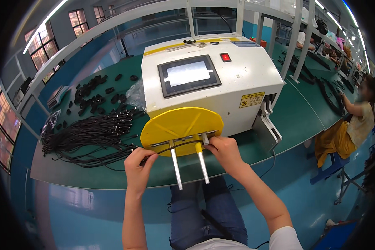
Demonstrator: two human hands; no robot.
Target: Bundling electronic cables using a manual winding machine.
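Note:
A thin black cable [183, 144] runs across the front of a round yellow disc [171, 125], passing over two metal rods [176, 168] that stick out toward me. My left hand [138, 166] is closed in a pinch on the cable left of the disc. On the right edge, my right hand [226, 153] has its fingers pressed together by a short grey peg [205, 138], where the cable ends out of sight; what they grip is partly hidden. The disc sits on the front of a white machine [233, 91] with a lit screen [188, 74].
Left of the machine lie a bundle of black cables [91, 133] and a pile of small black parts [89, 93] on the green table [154, 179]. A metal bracket [268, 129] juts from the machine's right side. Another person [358, 112] sits farther right.

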